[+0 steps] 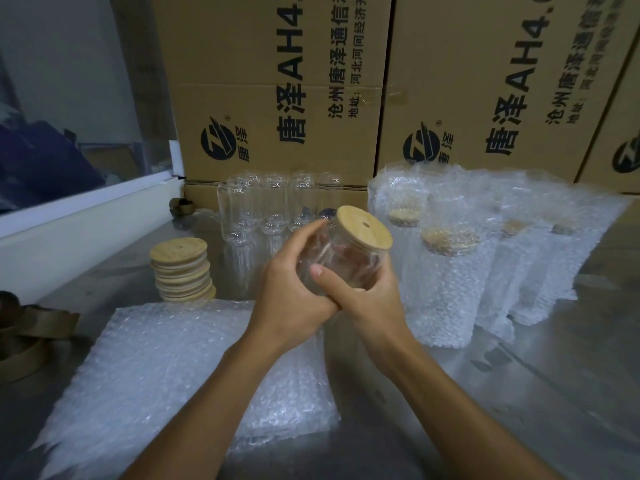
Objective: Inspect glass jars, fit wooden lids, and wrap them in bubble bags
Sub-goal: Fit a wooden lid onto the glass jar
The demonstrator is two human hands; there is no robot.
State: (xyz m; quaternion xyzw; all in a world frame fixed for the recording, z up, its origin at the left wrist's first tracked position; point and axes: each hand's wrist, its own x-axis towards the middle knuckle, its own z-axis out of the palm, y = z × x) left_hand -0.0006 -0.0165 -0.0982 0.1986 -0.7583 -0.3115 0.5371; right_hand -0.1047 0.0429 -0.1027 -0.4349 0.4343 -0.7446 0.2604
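Both hands, the left hand (pixel 294 292) and the right hand (pixel 367 299), grip a clear glass jar (pixel 341 263) capped by a round wooden lid (pixel 364 227). Left of the grip stands a stack of round wooden lids (pixel 181 270); behind it, a row of clear glass jars (pixel 273 209); right of it, jars wrapped in bubble bags (pixel 446 271). Below the grip lies a pile of flat bubble bags (pixel 173 368), all on the metal table (pixel 519 393). Brown cardboard boxes (pixel 277 91) stand behind everything.
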